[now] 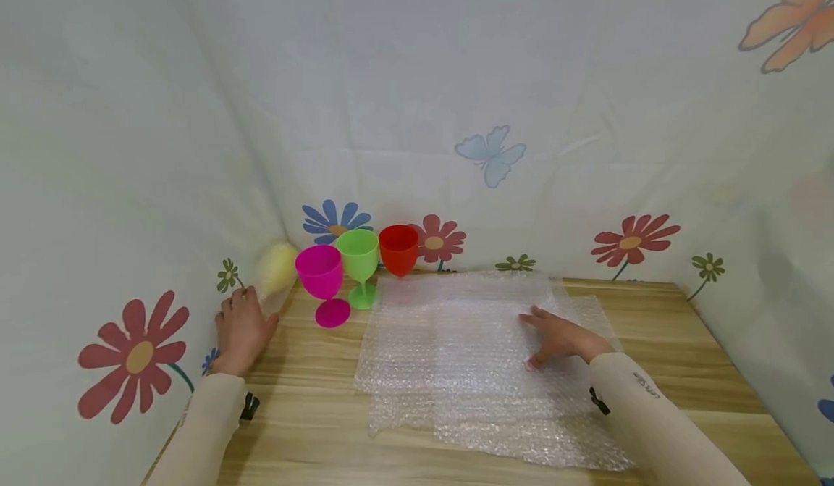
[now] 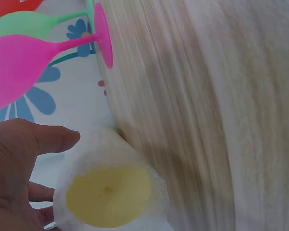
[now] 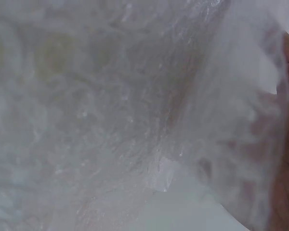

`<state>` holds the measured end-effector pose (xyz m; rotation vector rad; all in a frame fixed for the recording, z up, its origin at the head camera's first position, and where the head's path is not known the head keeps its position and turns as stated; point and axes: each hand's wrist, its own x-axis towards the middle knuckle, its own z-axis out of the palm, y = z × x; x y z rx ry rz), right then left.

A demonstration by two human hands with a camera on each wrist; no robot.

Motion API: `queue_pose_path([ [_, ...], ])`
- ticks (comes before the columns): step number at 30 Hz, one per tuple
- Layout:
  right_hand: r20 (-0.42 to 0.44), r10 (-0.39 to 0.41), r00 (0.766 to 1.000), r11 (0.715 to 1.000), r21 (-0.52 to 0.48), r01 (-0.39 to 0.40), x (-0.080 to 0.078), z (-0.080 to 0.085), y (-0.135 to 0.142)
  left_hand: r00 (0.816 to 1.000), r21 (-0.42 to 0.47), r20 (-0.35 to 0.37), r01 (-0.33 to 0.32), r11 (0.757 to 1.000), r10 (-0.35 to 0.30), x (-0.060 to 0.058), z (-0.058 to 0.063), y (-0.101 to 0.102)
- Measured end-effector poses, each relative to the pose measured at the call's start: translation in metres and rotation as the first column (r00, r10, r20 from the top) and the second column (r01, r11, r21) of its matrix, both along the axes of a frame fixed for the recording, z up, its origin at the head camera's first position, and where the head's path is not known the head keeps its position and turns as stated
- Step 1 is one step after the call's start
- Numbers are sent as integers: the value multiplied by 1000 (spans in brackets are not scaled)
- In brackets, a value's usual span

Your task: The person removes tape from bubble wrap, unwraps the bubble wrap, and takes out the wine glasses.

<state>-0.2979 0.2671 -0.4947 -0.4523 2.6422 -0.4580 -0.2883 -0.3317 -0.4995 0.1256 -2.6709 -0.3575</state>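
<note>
In the head view my left hand (image 1: pixel 242 330) is at the table's left edge, beside a yellow thing wrapped in bubble wrap (image 1: pixel 276 269). The left wrist view shows that bundle's round yellow end (image 2: pixel 108 197); my thumb stands apart from it, and some fingers are partly hidden behind it. Over the right part of the flat bubble wrap sheets (image 1: pixel 469 355), my right hand (image 1: pixel 560 337) has its fingers spread. Clear wrap (image 3: pixel 111 96) fills most of the right wrist view and overlaps part of that hand.
Pink (image 1: pixel 319 272), green (image 1: pixel 357 254) and red (image 1: pixel 399 248) goblets stand at the back left. The red one's lower part is hidden by the wrap. A flower-printed cloth (image 1: pixel 404 109) hangs behind and beside the wooden table (image 1: pixel 306 413).
</note>
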Motion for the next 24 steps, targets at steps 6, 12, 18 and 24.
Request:
queue_pose_path([
  [6, 0, -2, 1000, 1000, -1, 2, -1, 0, 1, 1000, 56, 21, 15, 998, -17, -4, 0, 0],
  [12, 1, -2, 1000, 1000, 5, 2, -2, -3, 1, 995, 133, 92, 13, 991, -26, -9, -5, -4],
  [18, 7, -9, 1000, 1000, 18, 8, -4, -6, 2, 983, 154, 185, -10, 988, -19, -16, -11, -8],
  [24, 1, -6, 1000, 1000, 20, 6, -5, -7, 3, 977, 179, 212, -7, 984, -31, -21, -16, -9],
])
